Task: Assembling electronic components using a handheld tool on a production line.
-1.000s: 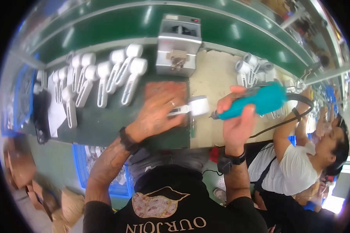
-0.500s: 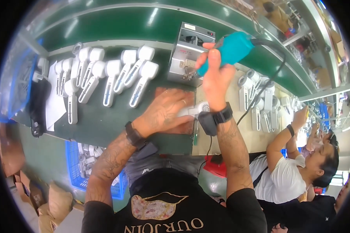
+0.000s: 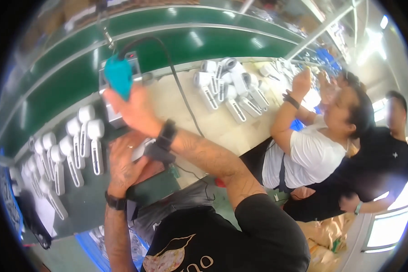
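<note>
My right hand [image 3: 139, 111], raised over the back of the bench, is closed around the lower part of a teal electric screwdriver [image 3: 118, 75]. A black cable loops from the tool's upper end, and its tip is hidden. Below it my left hand [image 3: 123, 164] holds a white handheld fan [image 3: 142, 148] down on a reddish-brown pad [image 3: 153, 171]. Fingers and the right wrist cover most of that fan. Behind the screwdriver stands a grey metal box machine [image 3: 114, 117], partly hidden by the tool and hand.
Several white fans [image 3: 74, 158] lie on the green bench at left, more [image 3: 231, 84] on the beige surface at right. A hook [image 3: 109, 38] hangs above the screwdriver. A co-worker in white [image 3: 319, 154] sits at right. A blue crate [image 3: 93, 251] stands below the bench.
The view has swung to the right, so the bench appears further left. My right hand still holds the screwdriver, now near the hanging hook. My left hand stays on the fan.
</note>
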`<move>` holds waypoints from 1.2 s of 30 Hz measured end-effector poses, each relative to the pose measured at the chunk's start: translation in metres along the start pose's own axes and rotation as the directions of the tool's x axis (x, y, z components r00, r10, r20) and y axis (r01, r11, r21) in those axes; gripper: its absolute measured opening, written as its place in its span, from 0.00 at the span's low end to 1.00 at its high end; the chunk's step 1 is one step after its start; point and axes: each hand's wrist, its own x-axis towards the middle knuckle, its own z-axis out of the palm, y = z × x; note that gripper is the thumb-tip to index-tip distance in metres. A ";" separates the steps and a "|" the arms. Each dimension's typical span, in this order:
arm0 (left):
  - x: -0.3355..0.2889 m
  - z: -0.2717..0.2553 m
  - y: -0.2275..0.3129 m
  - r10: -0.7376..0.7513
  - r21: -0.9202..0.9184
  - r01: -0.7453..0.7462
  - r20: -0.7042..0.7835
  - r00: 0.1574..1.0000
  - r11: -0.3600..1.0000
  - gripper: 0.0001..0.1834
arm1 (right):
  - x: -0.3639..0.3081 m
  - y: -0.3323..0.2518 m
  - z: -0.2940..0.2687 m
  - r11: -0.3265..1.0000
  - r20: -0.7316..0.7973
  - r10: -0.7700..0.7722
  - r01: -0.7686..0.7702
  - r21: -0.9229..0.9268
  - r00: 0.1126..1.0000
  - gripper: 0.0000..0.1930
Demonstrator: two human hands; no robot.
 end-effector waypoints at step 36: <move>-0.008 0.010 -0.016 -0.001 -0.006 0.000 -0.058 0.998 1.000 0.21 | -0.070 -0.009 -0.030 0.984 0.003 0.095 -0.094 0.153 0.995 0.16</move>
